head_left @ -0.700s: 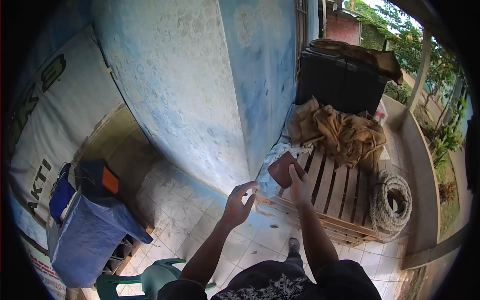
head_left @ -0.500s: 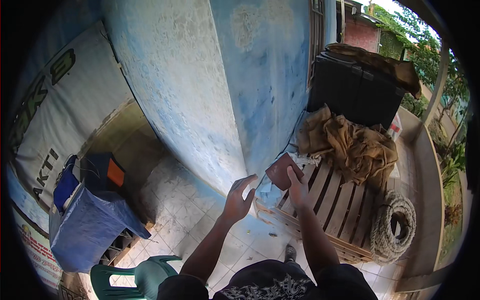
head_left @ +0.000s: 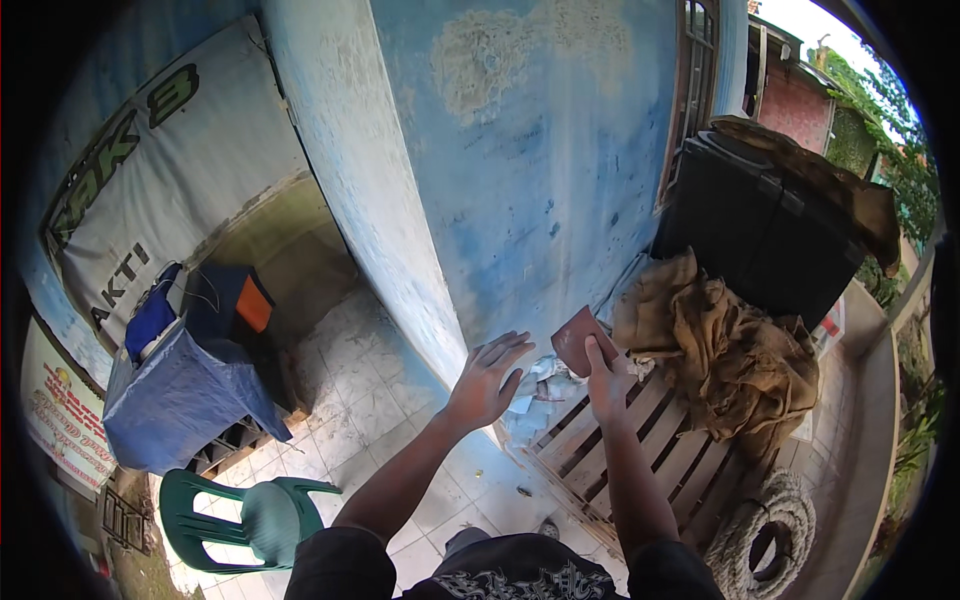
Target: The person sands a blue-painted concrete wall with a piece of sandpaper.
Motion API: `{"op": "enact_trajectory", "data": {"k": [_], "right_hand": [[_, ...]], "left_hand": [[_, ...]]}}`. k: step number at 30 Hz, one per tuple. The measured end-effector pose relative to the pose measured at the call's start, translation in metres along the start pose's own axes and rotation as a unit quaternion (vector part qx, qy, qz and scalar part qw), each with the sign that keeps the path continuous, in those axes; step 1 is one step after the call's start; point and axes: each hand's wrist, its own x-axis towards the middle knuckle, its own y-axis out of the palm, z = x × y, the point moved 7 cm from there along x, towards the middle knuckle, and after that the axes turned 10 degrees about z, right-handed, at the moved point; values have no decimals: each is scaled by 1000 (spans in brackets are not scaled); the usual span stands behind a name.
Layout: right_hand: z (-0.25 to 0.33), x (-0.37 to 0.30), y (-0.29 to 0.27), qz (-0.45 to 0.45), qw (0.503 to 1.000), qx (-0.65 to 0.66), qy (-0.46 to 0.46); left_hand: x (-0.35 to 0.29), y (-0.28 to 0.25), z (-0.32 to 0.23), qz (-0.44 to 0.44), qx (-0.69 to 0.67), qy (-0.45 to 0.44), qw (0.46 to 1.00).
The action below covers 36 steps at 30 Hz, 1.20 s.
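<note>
In the head view I had the sheet [head_left: 574, 340], a flat reddish-brown piece, in my right grip [head_left: 603, 388], over the far left corner of the pallet [head_left: 655, 442]. The thumb lay across its near face, with the other fingers mostly hidden behind; whether it was folded I could not tell. My left grip [head_left: 478, 390] held nothing: it stood wide, thumb apart from the fingers, left of the pallet and clear of the sheet.

To hold the sheet well, I judged that the thumb should press evenly near its edge, with the fingers spread flat behind, so that the free corner would not curl. Keeping the left grip wide and level with it seemed sound, as it could then steady the loose side.

The pallet was slatted wood, its gaps wide enough, I thought, to catch a dropped corner. Sacking [head_left: 735, 350] lay heaped over its far right part, pale cloth [head_left: 548, 385] at its far left corner, and a rope [head_left: 800, 512] sat coiled at its near right edge. Beyond the pallet rose a stained blue wall [head_left: 520, 210] and, to the right, a black box [head_left: 750, 225]. Left of the pallet ran floor tiles [head_left: 430, 490], then a green chair [head_left: 270, 520], a blue tarp [head_left: 190, 400] and, farther off, a banner [head_left: 190, 150].
</note>
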Motion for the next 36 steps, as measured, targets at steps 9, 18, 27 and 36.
{"op": "enact_trajectory", "data": {"k": [9,18,27,36], "right_hand": [[18,78,48,59,991,-22,-122],[67,127,121,82,964,-51,-249],[90,170,165,30,902,-174,-393],[57,217,164,114,787,-287,-535]], "left_hand": [[70,-64,39,35,386,67,919],[127,-141,43,-39,473,51,879],[142,-145,49,-32,557,-33,829],[147,-140,47,-25,577,-68,814]]}}
